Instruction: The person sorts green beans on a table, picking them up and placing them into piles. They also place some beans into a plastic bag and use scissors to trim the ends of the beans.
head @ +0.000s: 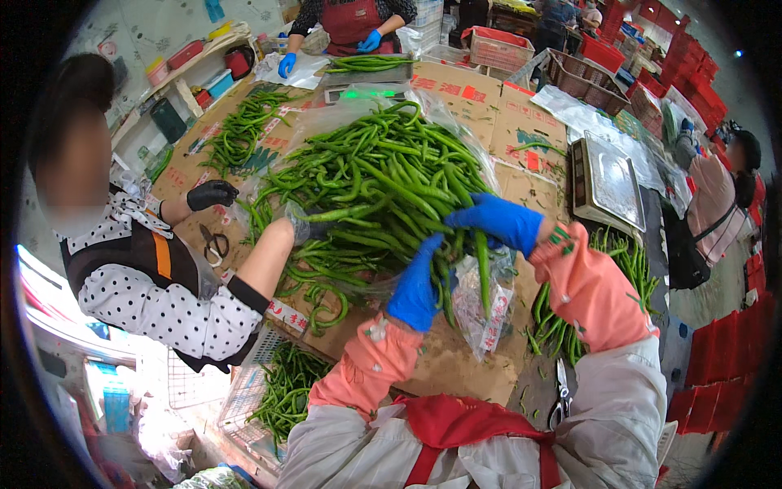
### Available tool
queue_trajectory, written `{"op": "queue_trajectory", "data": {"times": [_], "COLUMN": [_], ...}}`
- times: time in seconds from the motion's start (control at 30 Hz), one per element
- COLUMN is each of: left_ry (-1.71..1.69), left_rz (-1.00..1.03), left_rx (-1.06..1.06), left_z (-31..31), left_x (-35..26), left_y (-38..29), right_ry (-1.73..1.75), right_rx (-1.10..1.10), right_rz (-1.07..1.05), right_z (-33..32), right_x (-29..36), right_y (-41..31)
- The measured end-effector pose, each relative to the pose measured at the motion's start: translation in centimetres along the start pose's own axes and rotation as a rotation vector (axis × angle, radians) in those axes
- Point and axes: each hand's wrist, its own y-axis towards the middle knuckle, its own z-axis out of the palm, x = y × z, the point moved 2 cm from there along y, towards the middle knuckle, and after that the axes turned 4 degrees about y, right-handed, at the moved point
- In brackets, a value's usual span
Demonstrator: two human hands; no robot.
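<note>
A large heap of long green chili peppers [379, 165] lies on clear plastic on the cardboard-covered table. My left hand [416, 284], in a blue glove, grips peppers at the heap's near edge. Just right of it, my blue-gloved right hand [498, 223] holds more of them, its fingers partly hidden. Several peppers [482, 269] hang down between and below the hands. Clear plastic film with a printed strip [489, 312] lies under my right hand. A co-worker's black-gloved hand [314, 229] reaches into the heap's left side.
A digital scale [605, 183] stands at right, above a pepper pile [556, 324] and scissors [561, 391]. Across the table, peppers lie on another scale [366, 73] before a co-worker [351, 27]. Black scissors [214, 244] lie by the left co-worker; a crate [244, 382] of peppers stands below.
</note>
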Motion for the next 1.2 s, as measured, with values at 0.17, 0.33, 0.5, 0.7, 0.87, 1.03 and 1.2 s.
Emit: {"op": "queue_trajectory", "data": {"times": [0.17,0.33,0.5,0.7,0.87,1.03,1.2], "left_ry": [0.067,0.462,0.450,0.660,0.673,0.624,0.728], "left_rz": [-0.050,-0.099,-0.196,-0.296,-0.172,-0.053,0.024], "left_rx": [-0.015,0.101,0.148,0.130,-0.027,-0.095,-0.013], "left_z": [0.7,-2.5,-9.7,-11.5,-14.3,-13.0,-13.3], "left_x": [5.6,10.7,14.8,10.2,8.8,8.3,8.7], "left_y": [-5.8,-7.1,-4.6,-6.9,-5.9,-3.1,-5.1], "right_ry": [0.155,0.361,-0.098,-0.360,-0.444,-0.200,0.261], "right_rx": [-0.014,-0.148,-0.339,-0.390,-0.418,-0.295,-0.385], "right_rz": [-0.019,-0.095,-0.047,-0.025,-0.098,-0.075,-0.182], "right_z": [2.1,4.6,7.7,9.0,10.0,8.5,7.2], "right_x": [-3.7,-15.3,-26.6,-26.2,-23.8,-24.5,-29.2], "right_y": [-8.5,-12.1,-11.9,-13.6,-12.2,-12.1,-12.8]}}
